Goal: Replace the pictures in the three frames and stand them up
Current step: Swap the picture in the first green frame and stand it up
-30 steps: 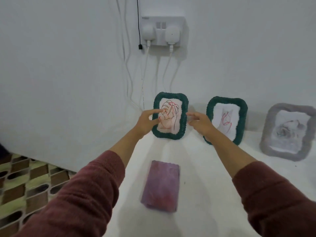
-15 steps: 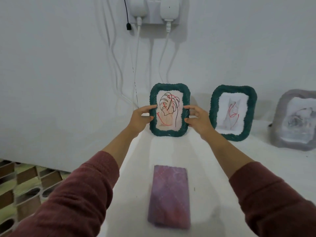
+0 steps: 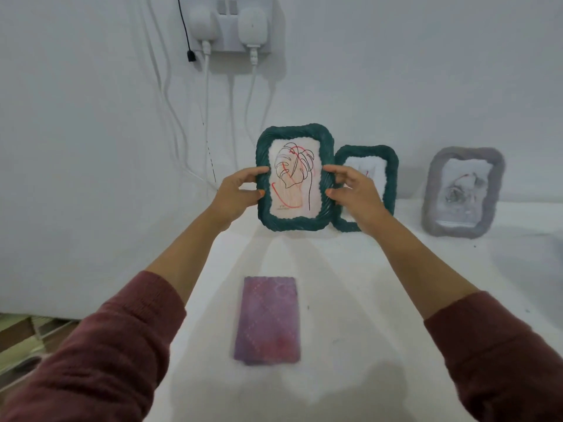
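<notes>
The left hand and right hand are gripping the leaf-picture green frame by its side edges, fingers curled round it, upright above the white tabletop, at 12 o'clock from the purple cloth.
</notes>
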A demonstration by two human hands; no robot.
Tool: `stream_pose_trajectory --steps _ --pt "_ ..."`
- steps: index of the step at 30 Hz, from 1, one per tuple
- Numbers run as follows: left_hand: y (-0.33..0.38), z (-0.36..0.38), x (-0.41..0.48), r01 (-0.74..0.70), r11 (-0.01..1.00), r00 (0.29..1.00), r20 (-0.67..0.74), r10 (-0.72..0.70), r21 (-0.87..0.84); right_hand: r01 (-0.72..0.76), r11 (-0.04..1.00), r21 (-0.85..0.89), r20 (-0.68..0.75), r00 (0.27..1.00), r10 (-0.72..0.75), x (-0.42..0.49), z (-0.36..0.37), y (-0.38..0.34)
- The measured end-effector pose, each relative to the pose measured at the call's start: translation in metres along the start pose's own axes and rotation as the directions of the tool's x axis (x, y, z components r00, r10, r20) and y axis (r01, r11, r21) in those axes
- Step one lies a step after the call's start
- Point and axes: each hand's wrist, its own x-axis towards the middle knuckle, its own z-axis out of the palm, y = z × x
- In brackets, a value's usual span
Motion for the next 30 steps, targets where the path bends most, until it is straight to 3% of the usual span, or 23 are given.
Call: stream_pose_trajectory --steps 4,10,14,17,21,24,27,30 --pt "0.017 0.04 -0.022 0.012 0.999 0.999 0.042 -0.011 -0.032 -0.004 0.999 0.032 -0.033 0.999 0.005 -0.025 -0.042 -0.011" --pt "0.037 0.123 -0.064 0.176 0.974 0.973 0.172 -0.15 -0.144 -0.018 0.999 0.045 -0.105 0.994 0.023 -0.076 -0.116 -0.029" --pt "0.046 0.185 -0.091 0.279 0.955 0.937 0.246 -0.249 -0.097 -0.048 0.998 -0.028 -0.19 0.981 0.042 -0.11 -0.16 -0.042" --pt "0.049 0.222 -0.108 0.341 0.94 0.905 0.282 -0.32 -0.028 -0.098 0.969 -0.225 -0.22 0.974 0.047 -0.131 -0.18 -0.049" --pt "0.05 0.243 -0.116 0.371 0.928 0.9 0.262 -0.348 -0.043 -0.093 0.739 -0.667 -0.109 0.994 0.027 -0.146 -0.184 -0.063" --pt "0.057 0.245 -0.115 0.354 0.929 0.915 0.248 -0.319 -0.11 -0.067 0.591 -0.804 -0.013 0.995 0.095 -0.151 -0.167 -0.06" --pt "0.065 0.243 -0.111 0.408 0.895 0.902 0.235 -0.363 -0.183 -0.003 0.566 -0.825 0.083 0.989 0.125 -0.155 -0.146 -0.051" --pt "0.063 0.237 -0.107 0.416 0.899 0.892 0.254 -0.374 -0.138 0.046 0.628 -0.777 0.191 0.968 0.164 -0.161 -0.133 -0.051"
